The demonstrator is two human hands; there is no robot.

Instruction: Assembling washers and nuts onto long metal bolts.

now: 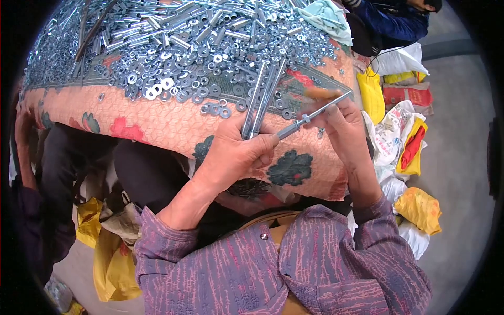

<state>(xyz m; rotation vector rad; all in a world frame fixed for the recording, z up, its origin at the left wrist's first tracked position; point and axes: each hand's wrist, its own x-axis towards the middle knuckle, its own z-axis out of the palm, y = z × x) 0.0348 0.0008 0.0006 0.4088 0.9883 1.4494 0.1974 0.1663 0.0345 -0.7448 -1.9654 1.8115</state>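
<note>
My left hand (231, 152) is closed around several long shiny metal expansion bolts (261, 100) that stick up past its fingers. Between its thumb and fingers it also pinches the sleeve end of another expansion bolt (287, 129), which slants up to the right. A nut and washer (303, 121) sit partway along that bolt. My right hand (346, 123) has its thumb against the bolt's thin rod, fingers around it; a fingertip is blurred. Below the bolts lies a patterned orange cloth (157, 123) with loose washers (170, 81) piled on it.
Metal sleeves (210, 26) and rods heap at the back of the table. A pale green cloth (328, 21) lies at its far right corner. Yellow and white bags (371, 97) line the floor at right; a yellow bag (113, 273) is at lower left. Other people sit at far right and left.
</note>
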